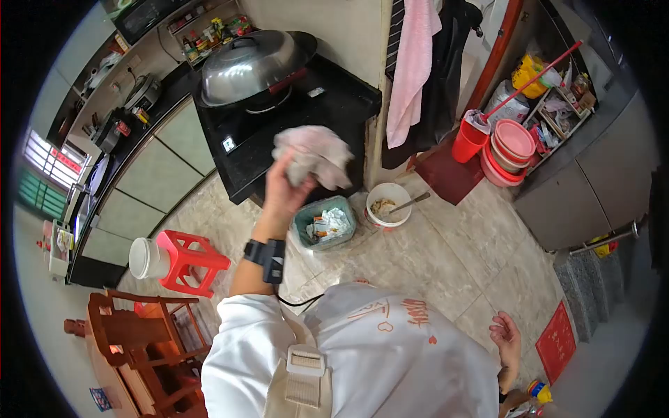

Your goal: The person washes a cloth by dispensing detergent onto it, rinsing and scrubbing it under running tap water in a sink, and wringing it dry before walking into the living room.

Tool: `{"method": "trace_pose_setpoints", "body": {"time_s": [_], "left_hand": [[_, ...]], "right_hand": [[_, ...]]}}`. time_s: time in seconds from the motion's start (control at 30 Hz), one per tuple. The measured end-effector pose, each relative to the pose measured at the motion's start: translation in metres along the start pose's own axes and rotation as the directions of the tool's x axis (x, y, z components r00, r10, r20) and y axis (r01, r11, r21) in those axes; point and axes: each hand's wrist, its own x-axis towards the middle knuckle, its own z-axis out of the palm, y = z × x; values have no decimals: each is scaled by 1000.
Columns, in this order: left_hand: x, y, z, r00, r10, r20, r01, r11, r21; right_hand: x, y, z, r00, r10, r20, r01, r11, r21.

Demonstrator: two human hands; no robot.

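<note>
A crumpled pale pink and grey cloth (317, 155) is held in my left hand (284, 189), whose fingers are wrapped against its lower left side. The hand and cloth are over the front edge of the black countertop (258, 143), slightly blurred. Whether the cloth touches the counter cannot be made out. A large steel domed lid (244, 66) covers a wok behind the cloth. My right hand (506, 337) hangs at the lower right with curled, parted fingers and nothing in it.
On the floor below the counter stand a bin (326, 240) with waste and a white bucket (390, 221) with a handled tool. A red stool (191, 261) is at the left. A pink towel (411, 76) hangs near red basins (512, 143). Steps (589, 289) lie at the right.
</note>
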Motion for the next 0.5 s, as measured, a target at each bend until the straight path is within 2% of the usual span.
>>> {"method": "trace_pose_setpoints", "body": {"time_s": [0.03,0.1,0.13,0.17,0.2,0.23,0.27,0.3,0.33,0.37,0.4,0.43,0.47,0.5], "left_hand": [[10,18,-17,999,0,-52,-3,999,-53],[34,45,-62,997,35,-70,-36,999,-6],[27,49,-43,968,139,-209,-111,984,141],[37,50,-69,953,82,-292,-33,985,167],[52,39,-110,940,128,-317,-69,979,193],[42,37,-121,912,108,-396,72,907,414],[49,14,-145,845,315,-433,0,809,588],[54,-7,-175,856,335,-394,96,645,758],[47,-25,-180,947,156,-280,131,609,782],[46,-55,-204,994,51,-92,53,516,855],[45,-84,-226,995,-90,43,-19,260,965],[27,-100,-207,909,-392,-143,344,508,790],[20,-119,-206,785,-619,-29,351,405,844],[14,-141,-219,657,-728,-198,448,165,879]], "right_hand": [[1,1,-2,1000,-13,-13,13,1000,-2],[11,5,-4,1000,-18,-21,18,1000,0],[12,8,1,999,-23,-24,23,1000,6],[12,8,9,996,-8,-83,11,1000,27],[14,7,15,991,89,-102,-79,992,103],[10,13,21,977,180,-113,-157,969,189],[3,27,26,966,188,-175,-146,962,228],[-5,47,31,926,325,-192,-270,925,266],[-15,67,36,867,459,-193,-390,867,309],[-30,90,44,850,474,-229,-381,854,355],[-53,120,53,786,566,-249,-442,796,414],[-79,151,62,714,652,-256,-497,729,471],[-112,188,70,699,667,-258,-568,737,365],[-148,216,82,682,685,-257,-637,729,253]]}}
